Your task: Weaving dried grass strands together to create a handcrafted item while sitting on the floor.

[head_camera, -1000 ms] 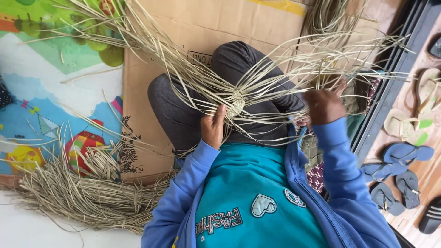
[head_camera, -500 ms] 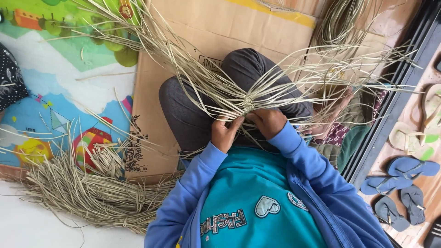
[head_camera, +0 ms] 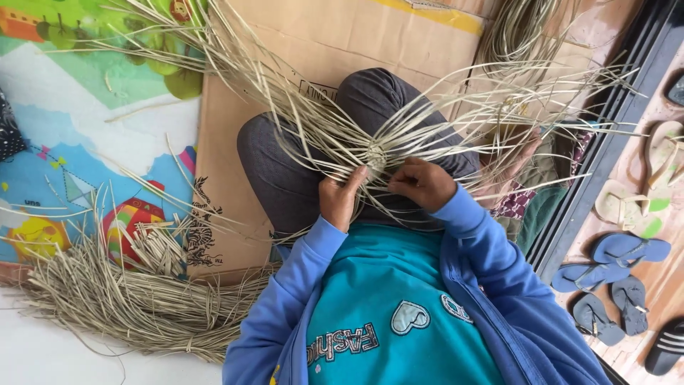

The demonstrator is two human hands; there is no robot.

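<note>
A small woven knot of pale straw (head_camera: 375, 155) sits over my lap, with long loose strands (head_camera: 285, 100) fanning out from it to the left and right. My left hand (head_camera: 339, 198) pinches the strands just under the knot, thumb up against it. My right hand (head_camera: 422, 183) is closed on strands right beside the knot. Both sleeves are blue. My legs in grey trousers (head_camera: 285, 171) lie under the straw.
I sit on a flat cardboard sheet (head_camera: 285, 43) laid over a colourful play mat (head_camera: 85, 128). A pile of straw (head_camera: 135, 299) lies at my left. Several sandals and slippers (head_camera: 620, 271) rest beyond a dark door track (head_camera: 598, 178) at the right.
My right hand has come in from the far right strands to the knot at the centre. My left hand stays at the knot. The camera view has shifted slightly.
</note>
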